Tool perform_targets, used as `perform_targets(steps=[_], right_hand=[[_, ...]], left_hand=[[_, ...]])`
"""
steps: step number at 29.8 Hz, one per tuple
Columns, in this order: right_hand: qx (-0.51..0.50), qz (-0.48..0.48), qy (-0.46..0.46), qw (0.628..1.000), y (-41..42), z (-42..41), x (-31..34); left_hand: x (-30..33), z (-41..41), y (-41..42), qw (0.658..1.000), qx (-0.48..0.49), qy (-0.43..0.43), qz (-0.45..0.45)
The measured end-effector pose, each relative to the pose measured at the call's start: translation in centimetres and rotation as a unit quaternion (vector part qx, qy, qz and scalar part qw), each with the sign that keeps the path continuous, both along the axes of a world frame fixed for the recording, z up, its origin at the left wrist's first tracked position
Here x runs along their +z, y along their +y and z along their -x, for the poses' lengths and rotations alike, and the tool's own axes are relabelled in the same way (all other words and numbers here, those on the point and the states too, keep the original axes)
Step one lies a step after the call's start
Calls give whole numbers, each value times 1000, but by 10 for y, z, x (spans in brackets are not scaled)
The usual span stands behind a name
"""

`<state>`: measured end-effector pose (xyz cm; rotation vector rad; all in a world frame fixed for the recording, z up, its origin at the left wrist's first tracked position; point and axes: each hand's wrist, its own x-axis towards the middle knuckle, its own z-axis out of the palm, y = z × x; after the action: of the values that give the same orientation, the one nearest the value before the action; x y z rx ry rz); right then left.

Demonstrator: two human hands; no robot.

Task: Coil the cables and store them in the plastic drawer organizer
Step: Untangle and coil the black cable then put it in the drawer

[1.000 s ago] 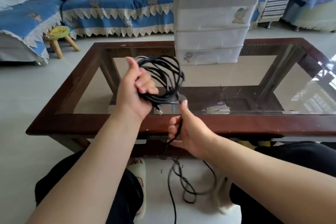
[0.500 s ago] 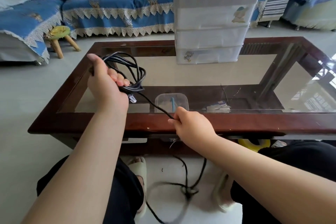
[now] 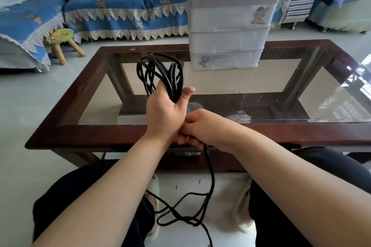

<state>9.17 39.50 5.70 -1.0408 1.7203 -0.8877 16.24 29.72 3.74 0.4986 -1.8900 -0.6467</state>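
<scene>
Loose black cable (image 3: pixel 209 178) down at 6 o'clock, trailing on the pale floor (image 3: pixel 18 118) between two dark knees, in tangled curls. Up from there, right hand (image 3: pixel 197 129) near the middle, fingers curled round that cable, tucked under the left wrist and touching it. Just above, left hand (image 3: pixel 164 109) gripping a bunch of black loops (image 3: pixel 160 74), thumb sticking out toward 3 o'clock, loops standing up toward 12 o'clock. Behind both hands, brown wooden table (image 3: pixel 84 138) with a glass top. Farther back at 1 o'clock, white plastic drawer organizer (image 3: pixel 230 18) standing on the table, three drawers closed, open tray on top. Farthest, at 10 o'clock, small green stool (image 3: pixel 60 36) and blue sofa (image 3: pixel 124 10) with a lace edge.
</scene>
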Motion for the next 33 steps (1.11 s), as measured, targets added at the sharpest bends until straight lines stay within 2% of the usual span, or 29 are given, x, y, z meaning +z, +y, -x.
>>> perform_targets(steps=[3, 7, 10, 13, 17, 21, 23, 30, 32, 33], right_hand=[[96, -7, -144, 985, 6, 10, 6], [147, -36, -174, 973, 9, 9, 4], [124, -12, -79, 989, 11, 4, 5], [64, 63, 38, 995, 13, 5, 8], [-7, 115, 92, 989, 10, 13, 13], [-58, 149, 118, 980, 5, 27, 16], [-61, 147, 136, 978, 5, 36, 18], [-123, 126, 301, 937, -6, 54, 9], [-138, 151, 297, 933, -9, 52, 6], [-133, 163, 251, 945, -9, 51, 6]], left_hand=[[3, -3, -8, 997, 10, -78, 13], [1, -8, -21, 981, -2, -193, 7], [0, -9, -20, 969, -14, -247, -13], [4, -9, -17, 951, -63, -273, -129], [8, -11, -13, 908, -119, -304, -262], [17, -15, 1, 838, -248, -334, -352], [18, -16, 5, 809, -298, -327, -386], [18, -18, 9, 789, -347, -276, -426], [21, -20, 4, 763, -378, -242, -466], [23, -22, 0, 745, -394, -219, -493]])
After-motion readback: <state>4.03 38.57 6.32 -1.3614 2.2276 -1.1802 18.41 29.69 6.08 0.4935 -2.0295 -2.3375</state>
